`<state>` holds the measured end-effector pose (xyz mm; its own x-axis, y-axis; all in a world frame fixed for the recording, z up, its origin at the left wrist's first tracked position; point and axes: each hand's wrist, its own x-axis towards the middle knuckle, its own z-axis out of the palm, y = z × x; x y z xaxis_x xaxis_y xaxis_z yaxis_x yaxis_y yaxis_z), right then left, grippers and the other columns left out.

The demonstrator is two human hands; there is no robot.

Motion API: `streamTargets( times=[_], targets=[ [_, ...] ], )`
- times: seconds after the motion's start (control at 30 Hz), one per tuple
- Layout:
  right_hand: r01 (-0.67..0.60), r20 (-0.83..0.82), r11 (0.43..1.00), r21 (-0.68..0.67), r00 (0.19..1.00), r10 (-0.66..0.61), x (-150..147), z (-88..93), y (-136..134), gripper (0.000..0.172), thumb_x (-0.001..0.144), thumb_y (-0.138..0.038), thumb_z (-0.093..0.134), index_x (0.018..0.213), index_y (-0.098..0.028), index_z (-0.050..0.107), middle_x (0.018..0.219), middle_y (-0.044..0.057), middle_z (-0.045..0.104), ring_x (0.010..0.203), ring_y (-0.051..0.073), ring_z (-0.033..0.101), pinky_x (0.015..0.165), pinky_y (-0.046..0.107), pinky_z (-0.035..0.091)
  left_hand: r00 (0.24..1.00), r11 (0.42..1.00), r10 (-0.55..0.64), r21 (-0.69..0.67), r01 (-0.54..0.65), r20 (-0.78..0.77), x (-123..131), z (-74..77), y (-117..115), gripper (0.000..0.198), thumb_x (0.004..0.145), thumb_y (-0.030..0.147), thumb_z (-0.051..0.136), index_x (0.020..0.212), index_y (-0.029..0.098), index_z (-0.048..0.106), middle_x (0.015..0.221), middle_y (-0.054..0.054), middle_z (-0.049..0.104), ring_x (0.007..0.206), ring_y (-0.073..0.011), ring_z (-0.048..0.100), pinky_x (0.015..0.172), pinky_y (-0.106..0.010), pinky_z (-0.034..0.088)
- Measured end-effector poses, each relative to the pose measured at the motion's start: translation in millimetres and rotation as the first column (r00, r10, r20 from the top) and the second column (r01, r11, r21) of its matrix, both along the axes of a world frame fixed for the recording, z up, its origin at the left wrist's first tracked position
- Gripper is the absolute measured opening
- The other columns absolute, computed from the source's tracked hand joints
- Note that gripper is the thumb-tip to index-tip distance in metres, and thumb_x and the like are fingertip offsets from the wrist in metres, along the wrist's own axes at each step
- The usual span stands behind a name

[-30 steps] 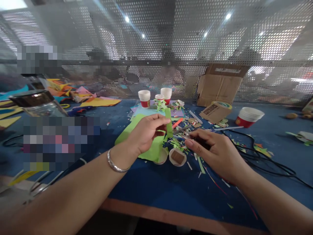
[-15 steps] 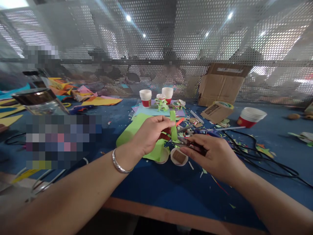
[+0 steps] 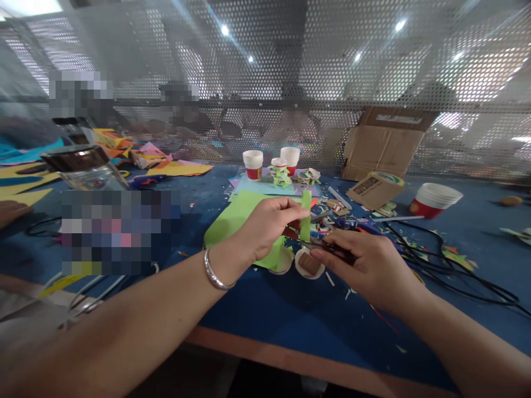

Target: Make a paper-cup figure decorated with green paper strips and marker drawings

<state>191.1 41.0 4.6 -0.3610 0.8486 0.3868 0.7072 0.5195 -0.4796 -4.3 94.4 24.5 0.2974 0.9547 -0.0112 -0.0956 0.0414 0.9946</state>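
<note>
My left hand [image 3: 265, 228] pinches a narrow green paper strip [image 3: 306, 216] upright above the blue table. My right hand [image 3: 369, 265] is closed round a pair of scissors [image 3: 321, 245], whose blades reach the foot of the strip. Under both hands lies a sheet of green paper [image 3: 236, 218]. Two small round card discs [image 3: 309, 264] rest on the table just below the scissors. A silver bangle sits on my left wrist.
Paper cups [image 3: 254, 165] and paper scraps stand behind the sheet, a stack of red-and-white cups [image 3: 435, 200] and a cardboard box [image 3: 384, 141] at the right. Black cables [image 3: 452, 265] run across the right side. A glass jar [image 3: 83, 166] and coloured paper lie left. A perforated screen [image 3: 265, 83] closes the back.
Both hands with the strip and scissors have drifted slightly right and up in the view. The grips are unchanged.
</note>
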Motion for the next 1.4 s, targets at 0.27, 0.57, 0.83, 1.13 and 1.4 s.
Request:
streamTargets(
  times=[0.27, 0.57, 0.83, 1.13, 1.4],
  targets=[
    [-0.004, 0.012, 1.000, 0.011, 1.000, 0.004, -0.9, 1.4, -1.5, 0.039, 0.098, -0.050, 0.059, 0.071, -0.022, 0.061, 0.060, -0.002, 0.054, 0.053, 0.013, 0.045, 0.052, 0.028, 0.031, 1.000, 1.000, -0.007, 0.015, 0.007, -0.014, -0.8, -0.8, 0.0, 0.026, 0.073, 0.033, 0.080, 0.068, 0.016, 0.061, 0.066, 0.003, 0.057, 0.060, -0.0095, 0.053, 0.061, -0.027, 0.042],
    [-0.024, 0.036, 1.000, -0.004, 0.999, 0.025, -1.4, -0.5, 0.7, 0.040, 0.100, -0.048, 0.054, 0.071, -0.021, 0.059, 0.064, -0.001, 0.055, 0.059, 0.013, 0.049, 0.057, 0.029, 0.032, 0.999, 1.000, 0.008, 0.029, -0.007, -0.047, 0.1, -3.2, -0.2, 0.027, 0.073, 0.035, 0.080, 0.069, 0.016, 0.062, 0.067, 0.003, 0.057, 0.061, -0.0102, 0.054, 0.058, -0.027, 0.044],
    [-0.023, 0.037, 0.999, -0.036, 0.999, 0.025, -4.2, -1.7, -2.6, 0.043, 0.100, -0.052, 0.053, 0.070, -0.021, 0.055, 0.064, -0.002, 0.053, 0.058, 0.013, 0.047, 0.056, 0.029, 0.031, 0.997, 0.999, 0.043, 0.030, -0.041, -0.060, 0.3, 1.8, -0.8, 0.020, 0.077, 0.029, 0.076, 0.070, 0.016, 0.061, 0.066, 0.003, 0.056, 0.060, -0.0097, 0.053, 0.059, -0.026, 0.043],
    [0.081, -0.324, 0.986, -0.149, 0.938, -0.126, 0.4, 5.6, 3.7, 0.043, 0.096, -0.060, 0.058, 0.079, -0.020, 0.062, 0.066, -0.002, 0.054, 0.060, 0.013, 0.045, 0.054, 0.027, 0.035, 0.998, 0.996, 0.065, 0.067, -0.064, -0.009, -0.5, 2.7, -0.9, 0.021, 0.077, 0.030, 0.078, 0.073, 0.016, 0.062, 0.073, 0.001, 0.060, 0.068, -0.0107, 0.055, 0.063, -0.026, 0.044],
    [-0.012, -0.619, 0.972, -0.235, 0.773, -0.141, -0.1, -1.2, 12.3, 0.031, 0.086, -0.050, 0.076, 0.092, -0.019, 0.076, 0.084, 0.004, 0.072, 0.073, 0.017, 0.060, 0.063, 0.028, 0.045, 0.973, 0.965, -0.174, 0.172, 0.199, -0.151, 4.8, 0.1, -12.3, 0.020, 0.080, 0.030, 0.078, 0.075, 0.015, 0.065, 0.071, 0.001, 0.061, 0.067, -0.0110, 0.054, 0.068, -0.027, 0.043]
  ],
)
